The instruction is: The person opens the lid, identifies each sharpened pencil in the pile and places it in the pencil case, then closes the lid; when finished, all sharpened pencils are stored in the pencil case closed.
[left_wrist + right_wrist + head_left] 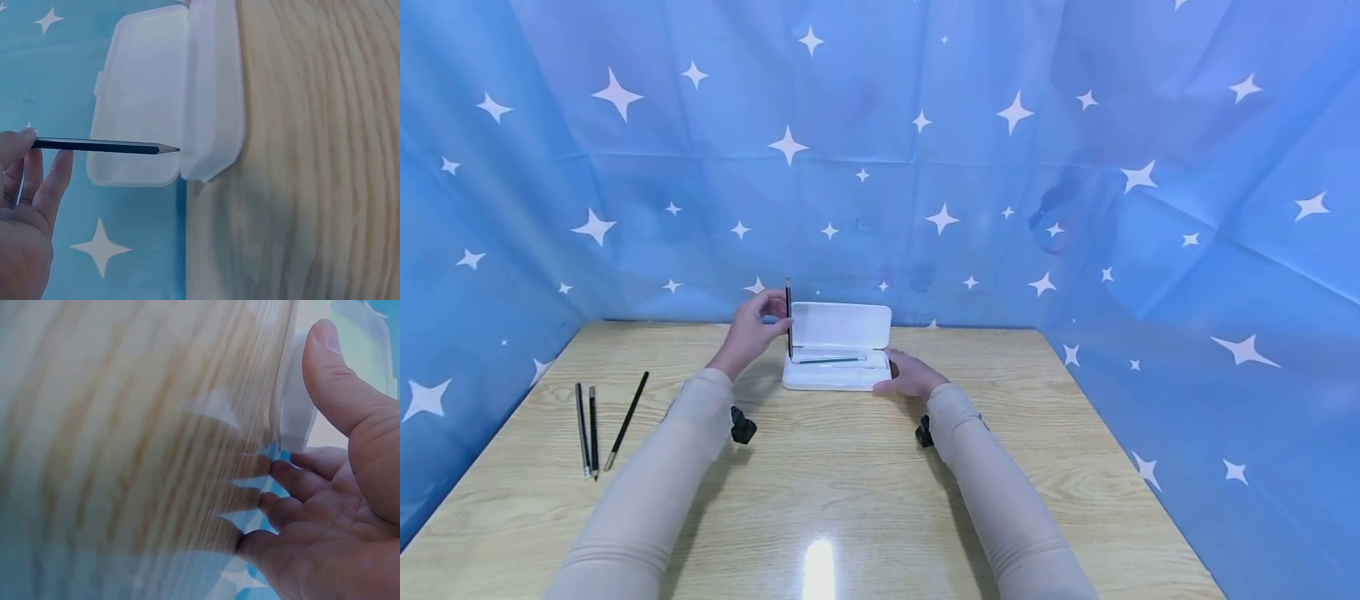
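A white pencil case (837, 379) lies on the table with its lid (842, 325) raised at the back. Between thumb and fingertips, my left hand (756, 329) pinches a black pencil (789, 321) near its upper end. That pencil stands upright at the case's left end; its sharpened tip points down, right at the case's rim in the left wrist view. Inside the case lies another slim pencil (832, 360). My right hand (913, 377) holds the case's right end, thumb (334, 372) along the front and fingers around the end.
Three dark pencils lie at the table's left: two side by side (582, 429) (593, 433) and one slanted (627, 421). A blue curtain (865, 192) with white stars hangs close behind the case and along both sides of the wooden table (820, 475).
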A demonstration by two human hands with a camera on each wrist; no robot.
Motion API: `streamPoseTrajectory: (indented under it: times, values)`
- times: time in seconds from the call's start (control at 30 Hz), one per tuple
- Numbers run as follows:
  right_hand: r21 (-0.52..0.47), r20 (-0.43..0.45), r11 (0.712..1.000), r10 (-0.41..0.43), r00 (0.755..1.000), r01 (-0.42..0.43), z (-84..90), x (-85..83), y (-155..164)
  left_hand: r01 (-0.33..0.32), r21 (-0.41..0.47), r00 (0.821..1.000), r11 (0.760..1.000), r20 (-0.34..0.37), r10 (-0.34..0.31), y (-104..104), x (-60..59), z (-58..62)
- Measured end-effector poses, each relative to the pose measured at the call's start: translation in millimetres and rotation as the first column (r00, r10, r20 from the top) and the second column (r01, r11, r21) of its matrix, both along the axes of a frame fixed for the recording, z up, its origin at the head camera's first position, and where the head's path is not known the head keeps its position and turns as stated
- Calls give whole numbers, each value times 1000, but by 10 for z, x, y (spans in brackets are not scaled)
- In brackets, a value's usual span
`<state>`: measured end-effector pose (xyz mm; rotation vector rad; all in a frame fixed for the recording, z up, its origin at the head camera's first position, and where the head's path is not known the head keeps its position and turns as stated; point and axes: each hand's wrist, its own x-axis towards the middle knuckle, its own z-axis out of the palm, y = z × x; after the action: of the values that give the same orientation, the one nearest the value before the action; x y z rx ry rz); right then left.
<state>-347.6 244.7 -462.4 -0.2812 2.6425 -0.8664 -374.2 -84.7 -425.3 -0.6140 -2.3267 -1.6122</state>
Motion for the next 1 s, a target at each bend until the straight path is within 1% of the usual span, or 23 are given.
streamPoseTrajectory:
  times: [0.2,0.27,0.47,0.6,0.83,1.0]
  values:
    - [-16,-16,1000,12,1000,-12,-6,7,-8,18,-38,1000,999,17,-18,60,-1,-76]
    - [-22,-18,1000,11,1000,-11,-11,7,-8,19,-56,1000,998,6,-18,71,-8,-106]
    - [-31,-6,1000,-5,1000,5,-20,4,3,18,-62,1000,998,7,-17,94,-27,-168]
    - [-28,-15,1000,-3,1000,3,-20,6,0,25,-63,1000,998,16,-24,105,-40,-173]
    - [-37,-16,999,0,1000,-1,-16,4,-11,49,-119,998,992,33,-45,149,-32,-150]
    - [-26,-14,1000,-1,1000,0,-15,9,-3,63,-146,997,987,48,-57,132,-15,-150]
